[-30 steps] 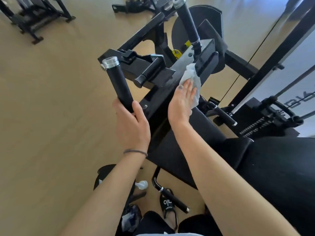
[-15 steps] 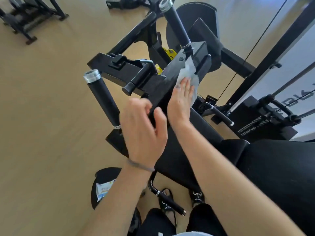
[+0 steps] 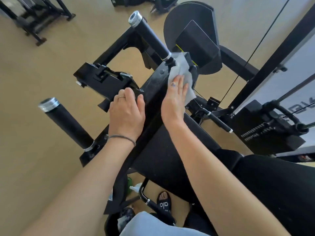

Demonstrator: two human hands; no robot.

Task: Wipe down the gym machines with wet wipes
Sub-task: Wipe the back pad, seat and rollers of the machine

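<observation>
Two hands: right hand (image 3: 175, 101) flat, fingers straight, pressing one wipe (image 3: 181, 72) onto machine bar (image 3: 153, 92); left hand (image 3: 127, 113) gripping bar.

I log the machine frame (image 3: 153, 86): glossy black painted metal. Handle grips (image 3: 68, 123): matt black, bright metal end caps. Wet wipe (image 3: 180, 72): thin white cloth.
</observation>
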